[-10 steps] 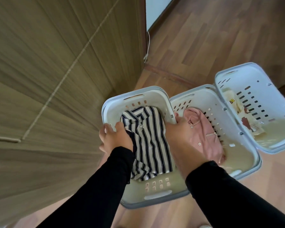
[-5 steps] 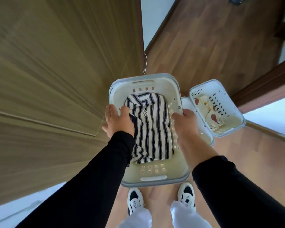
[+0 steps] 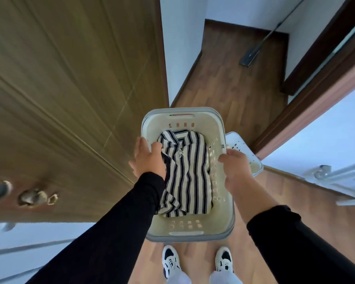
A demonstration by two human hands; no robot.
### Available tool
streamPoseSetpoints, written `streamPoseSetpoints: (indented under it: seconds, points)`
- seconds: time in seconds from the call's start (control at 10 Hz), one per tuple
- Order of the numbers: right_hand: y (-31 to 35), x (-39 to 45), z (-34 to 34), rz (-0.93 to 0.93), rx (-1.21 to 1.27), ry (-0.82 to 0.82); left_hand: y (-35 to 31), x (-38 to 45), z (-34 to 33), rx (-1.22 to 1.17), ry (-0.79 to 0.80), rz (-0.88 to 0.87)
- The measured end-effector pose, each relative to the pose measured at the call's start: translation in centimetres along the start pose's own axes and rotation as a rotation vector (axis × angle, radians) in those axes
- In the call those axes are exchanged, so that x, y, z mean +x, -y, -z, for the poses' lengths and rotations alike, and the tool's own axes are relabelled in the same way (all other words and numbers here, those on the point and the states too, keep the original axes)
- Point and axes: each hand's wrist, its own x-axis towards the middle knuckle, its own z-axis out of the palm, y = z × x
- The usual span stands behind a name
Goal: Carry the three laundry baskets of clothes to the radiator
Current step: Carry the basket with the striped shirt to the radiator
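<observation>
I hold a white laundry basket [image 3: 180, 119] in the air in front of me, above my feet. A black-and-white striped garment [image 3: 190, 177] lies in it. My left hand [image 3: 147, 157] grips the basket's left rim, thumb inside. My right hand [image 3: 235, 168] grips the right rim. A second white basket [image 3: 245, 152] stands on the floor to the right, mostly hidden behind the lifted one and my right hand. The third basket is not in sight.
A brown wooden door [image 3: 70, 99] with a handle [image 3: 35, 196] fills the left side. Ahead runs a narrow wooden floor [image 3: 234, 78] between white walls, with a dark mop head [image 3: 249, 56] lying on it. A dark door frame [image 3: 316, 68] and a white radiator pipe [image 3: 324, 173] stand at the right.
The basket with the striped garment has risen off the floor with both hands on its rims. The view has lifted, and the other baskets have dropped away behind it.
</observation>
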Motion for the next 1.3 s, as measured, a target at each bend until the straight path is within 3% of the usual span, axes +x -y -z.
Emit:
streamPoseSetpoints:
  seconds: [0.2, 0.3, 0.4, 0.5, 0.6, 0.7, 0.8, 1.0, 1.3]
  points:
    - [1.1, -3.7, 2.7, 0.068, 0.009, 0.074, -2.7, -2.4, 2.5, 0.006, -0.031, -0.049]
    - [1.6, -5.2, 4.4, 0.102, -0.001, 0.127, -3.6, -4.3, 3.6, -0.104, -0.071, -0.015]
    - [2.0, -6.5, 6.2, 0.135, -0.005, 0.150, -3.6, -6.7, 4.5, -0.007, -0.087, -0.025]
    - [1.7, -8.6, 8.3, 0.127, -0.032, 0.220, -3.3, -10.3, 5.4, 0.126, -0.211, -0.094]
    - [1.4, -9.4, 9.8, 0.151, -0.064, 0.231, -2.7, -13.8, 6.1, 0.040, -0.294, -0.069]
    - [1.0, -11.3, 11.2, 0.189, -0.144, 0.320, -2.2, -15.8, 6.9, -0.185, -0.262, 0.098]
    - [0.1, -12.0, 11.7, 0.213, -0.184, 0.396, -1.9, -18.8, 8.4, -0.321, -0.274, 0.125]
    - [-2.5, -15.3, 11.4, 0.174, -0.203, 0.507, 1.7, -23.2, 12.0, -0.372, -0.355, 0.143]
    - [-8.9, -22.0, 10.0, 0.122, -0.156, 0.525, 8.1, -29.3, 17.2, -0.288, -0.429, 0.178]
